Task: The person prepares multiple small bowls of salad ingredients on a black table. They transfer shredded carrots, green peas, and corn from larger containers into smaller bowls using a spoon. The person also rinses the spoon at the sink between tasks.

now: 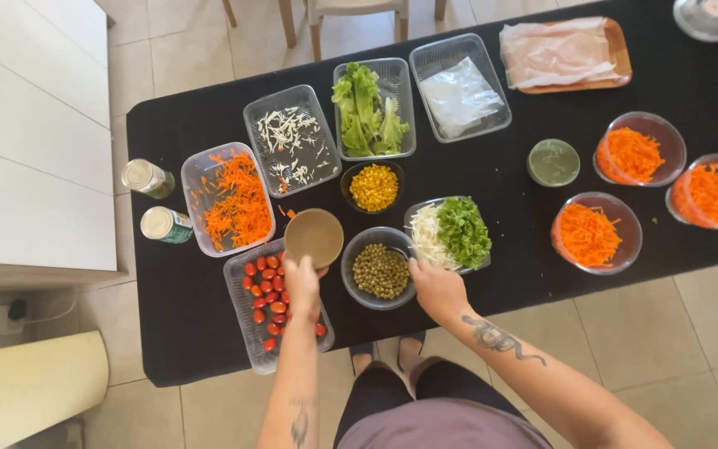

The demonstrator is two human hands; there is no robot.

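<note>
Brown and round, a small lid [313, 237] was held tilted in the left hand [302, 283] at lower centre, above the cherry tomatoes tray [243, 333]. The pea bowl [380, 270] was steadied at its rim by the right hand [435, 287]; a level, firm hold seemed best.

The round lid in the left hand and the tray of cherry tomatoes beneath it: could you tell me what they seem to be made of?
The round lid, held by the left hand, looks like thin translucent plastic with a dull brownish tint; its surface is flat and its rim thin. The tray of cherry tomatoes looks like clear, glossy moulded plastic: the black tablecloth shows through its walls.
</note>
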